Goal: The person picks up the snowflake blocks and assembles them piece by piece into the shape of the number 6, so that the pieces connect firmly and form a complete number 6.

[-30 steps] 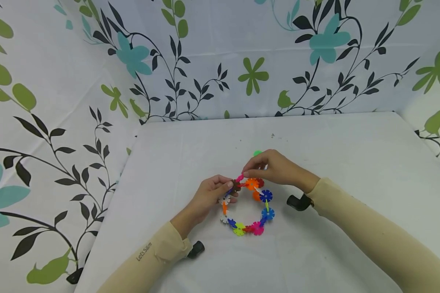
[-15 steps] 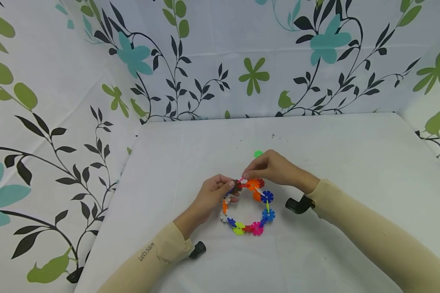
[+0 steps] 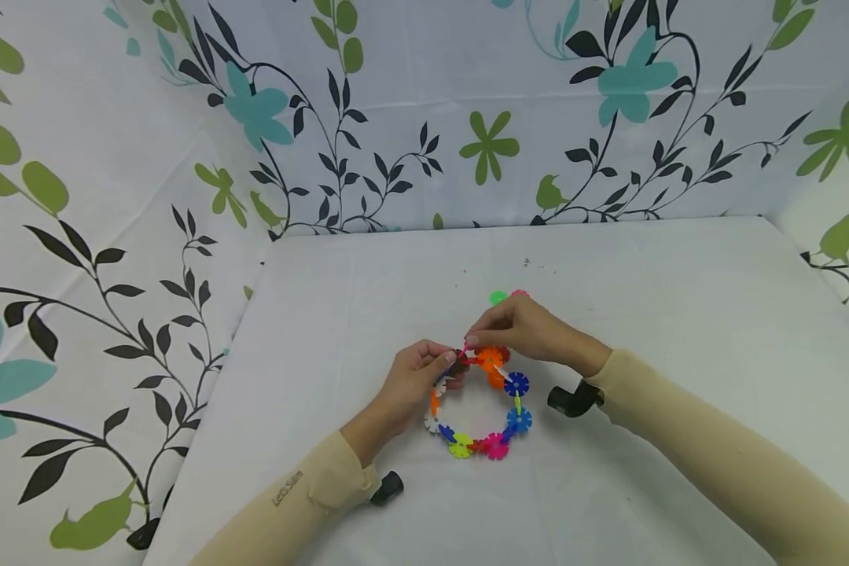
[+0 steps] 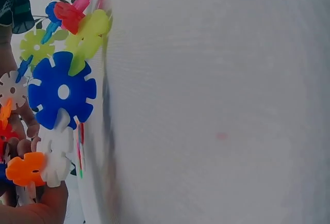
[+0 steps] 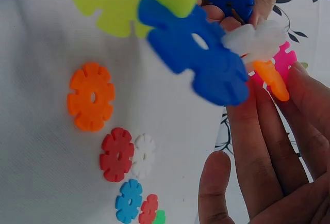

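A ring of linked, notched plastic discs in many colours, a disc chain (image 3: 461, 447), hangs between both hands in the head view. My left hand (image 3: 409, 381) grips it at its upper left, thumb and fingers around a brown disc (image 3: 459, 364). My right hand (image 3: 527, 330) pinches a pink disc (image 3: 465, 347), seen nearly edge-on, right at the brown one. In the right wrist view the pink disc (image 5: 286, 61) shows by the thumb and fingers, partly behind an orange disc (image 5: 271, 81). The left wrist view shows a blue disc (image 4: 62, 87) of the chain up close.
Loose discs lie on the white table (image 3: 644, 291) beyond and under the chain: an orange disc (image 5: 92, 97), a red disc (image 5: 117, 155), a white disc (image 5: 144, 155) and a light blue disc (image 5: 129, 201). A green disc (image 3: 498, 297) lies behind the right hand. Patterned cloth hangs behind.
The pink disc has turned in my right fingers to a more upright, edge-on angle. My right hand has shifted slightly left, uncovering another pink disc behind it. The left hand keeps its grip.
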Demonstrator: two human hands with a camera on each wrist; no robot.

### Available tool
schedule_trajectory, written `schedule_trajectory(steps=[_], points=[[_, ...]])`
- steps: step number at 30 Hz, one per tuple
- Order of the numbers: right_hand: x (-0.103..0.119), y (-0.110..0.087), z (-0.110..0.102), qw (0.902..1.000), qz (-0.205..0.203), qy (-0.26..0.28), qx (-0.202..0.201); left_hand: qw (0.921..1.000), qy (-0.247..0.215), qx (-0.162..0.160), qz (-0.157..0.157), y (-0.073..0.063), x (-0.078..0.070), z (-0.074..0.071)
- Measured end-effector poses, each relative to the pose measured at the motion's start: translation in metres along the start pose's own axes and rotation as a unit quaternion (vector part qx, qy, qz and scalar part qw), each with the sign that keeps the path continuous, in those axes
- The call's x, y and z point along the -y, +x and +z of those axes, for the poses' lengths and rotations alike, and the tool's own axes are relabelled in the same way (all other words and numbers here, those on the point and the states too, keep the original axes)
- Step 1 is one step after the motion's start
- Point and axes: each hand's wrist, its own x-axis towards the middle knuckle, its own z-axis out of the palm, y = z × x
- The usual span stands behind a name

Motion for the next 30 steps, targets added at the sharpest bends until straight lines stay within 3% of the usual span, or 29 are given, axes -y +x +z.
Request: schedule_trajectory(steps=[9,14,20,30], points=[[-0.011,-0.001,-0.006,0.9997,0.011,0.020,0.011,0.9990,0.032,-0.007,-0.029,0.000,-0.004,-0.007],[-0.023,-0.004,-0.018,0.9987,0.021,0.004,-0.046,0.9979,0.047,-0.006,-0.045,0.000,-0.005,-0.010],[-0.040,-0.007,-0.030,0.9891,0.064,-0.040,-0.126,0.9981,0.050,-0.001,-0.036,-0.003,-0.004,-0.013],[-0.058,-0.007,-0.043,0.9758,0.084,-0.066,-0.190,0.9982,0.045,-0.028,-0.027,-0.004,-0.003,-0.021]])
